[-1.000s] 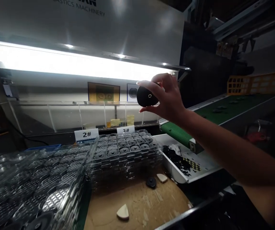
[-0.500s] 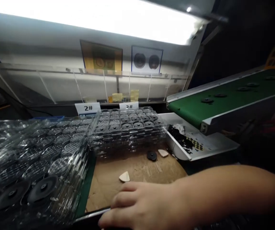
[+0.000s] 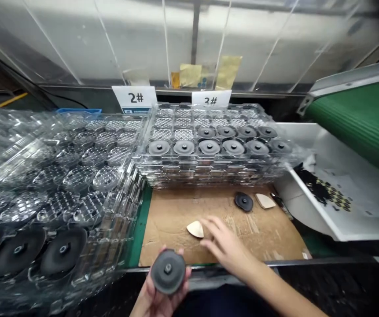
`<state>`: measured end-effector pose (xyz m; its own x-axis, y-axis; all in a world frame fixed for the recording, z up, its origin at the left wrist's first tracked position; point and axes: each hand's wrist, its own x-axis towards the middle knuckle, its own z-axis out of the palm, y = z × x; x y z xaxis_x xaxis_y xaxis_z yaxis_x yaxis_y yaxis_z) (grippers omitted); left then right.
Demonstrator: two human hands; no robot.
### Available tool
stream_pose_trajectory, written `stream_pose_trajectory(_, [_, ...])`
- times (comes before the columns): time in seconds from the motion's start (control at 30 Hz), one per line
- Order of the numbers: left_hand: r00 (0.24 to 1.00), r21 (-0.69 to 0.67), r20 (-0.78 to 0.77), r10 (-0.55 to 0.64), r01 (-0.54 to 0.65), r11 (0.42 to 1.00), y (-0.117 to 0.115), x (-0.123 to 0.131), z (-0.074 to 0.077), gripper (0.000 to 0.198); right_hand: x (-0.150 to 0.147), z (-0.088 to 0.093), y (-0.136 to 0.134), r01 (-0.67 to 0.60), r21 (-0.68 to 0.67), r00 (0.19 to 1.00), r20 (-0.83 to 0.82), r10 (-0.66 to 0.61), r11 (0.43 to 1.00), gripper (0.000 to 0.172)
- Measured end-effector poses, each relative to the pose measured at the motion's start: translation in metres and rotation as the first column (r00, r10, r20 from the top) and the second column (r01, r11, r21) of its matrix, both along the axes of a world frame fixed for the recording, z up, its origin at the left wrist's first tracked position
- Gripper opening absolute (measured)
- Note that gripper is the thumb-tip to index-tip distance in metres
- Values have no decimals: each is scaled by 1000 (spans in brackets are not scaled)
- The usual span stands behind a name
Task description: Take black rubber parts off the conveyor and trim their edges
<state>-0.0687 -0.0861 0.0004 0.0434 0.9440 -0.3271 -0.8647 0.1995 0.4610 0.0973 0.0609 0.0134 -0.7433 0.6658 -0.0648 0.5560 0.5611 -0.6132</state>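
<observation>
Left hand [image 3: 152,295] pinches one black speaker [image 3: 168,271] by its rim, just off the near edge of the cardboard sheet [image 3: 172,237], fingers mostly hidden behind it. Right hand [image 3: 225,244], open and relaxed, hovers beside one of two pale wedges [image 3: 195,229] on the cardboard (the other [image 3: 265,200] lies by a loose speaker [image 3: 244,201]). Beyond the cardboard, ten speakers show in the top clear tray [image 3: 209,132]; lower layers are hard to count.

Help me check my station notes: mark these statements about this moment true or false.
1. The left hand holds a black disc. True.
2. The right hand lifts a cream wedge off the cardboard. False: the wedge lies on the cardboard beside its fingers.
3. Another black disc lies on the cardboard. True.
4. The 3# label stands in front of the clear trays. False: it stands behind them.
5. The belt is blue. False: it is green.
</observation>
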Motion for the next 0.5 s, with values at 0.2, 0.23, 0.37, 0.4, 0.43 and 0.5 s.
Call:
stream_pose_trajectory(0.2, [963,-54,153,224,-218,974,31,-17,-3,41,-31,-65,-6,17,-79,997,-79,-24,997,24])
stream_pose_trajectory(0.23, [958,-84,148,245,-234,969,35,-17,0,41,-32,-65,-8,-32,-95,994,-110,21,995,23])
stream_pose_trajectory(0.37, [942,-211,115,317,-288,934,52,-11,11,39,-32,-42,9,-93,-145,978,-200,63,985,18])
stream_pose_trajectory(0.4, [939,-233,97,330,-301,925,56,-9,13,38,-33,-31,17,-63,-158,977,-212,28,985,18])
stream_pose_trajectory(0.43, [936,-246,75,344,-317,916,60,-7,14,37,-35,-18,24,-21,-168,974,-224,-17,985,18])
stream_pose_trajectory(0.5, [936,-240,19,353,-338,910,68,-1,14,38,-40,10,33,41,-187,957,-274,-93,981,20])
